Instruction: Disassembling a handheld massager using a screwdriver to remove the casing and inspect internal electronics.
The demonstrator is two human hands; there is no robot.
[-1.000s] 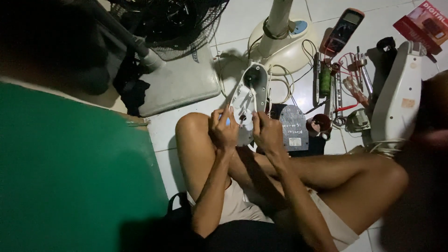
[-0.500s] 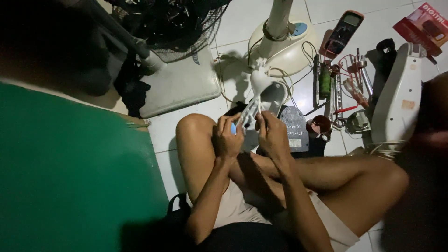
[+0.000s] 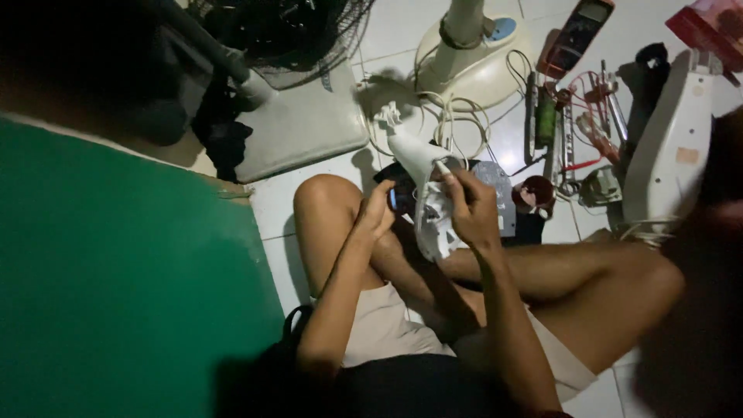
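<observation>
I sit cross-legged on a white tiled floor. My right hand (image 3: 470, 207) grips a white plastic fan housing part (image 3: 422, 170) held upright over my lap, its narrow end pointing away from me. My left hand (image 3: 377, 210) closes on a small dark part (image 3: 401, 198) at the housing's left side. A white cord (image 3: 449, 124) loops on the floor just beyond the housing.
A round white fan base with its pole (image 3: 472, 46) stands ahead. A grey square base (image 3: 298, 128) and black wire grille (image 3: 286, 31) lie at left. A multimeter (image 3: 576, 35), pliers and tools (image 3: 596, 116) and a white casing (image 3: 669, 147) lie at right. A green surface (image 3: 116, 271) fills the left.
I have turned the white housing: its wide rounded end, raised a second ago, now sits low by my hands and the narrow end points away. Both hands shifted slightly right.
</observation>
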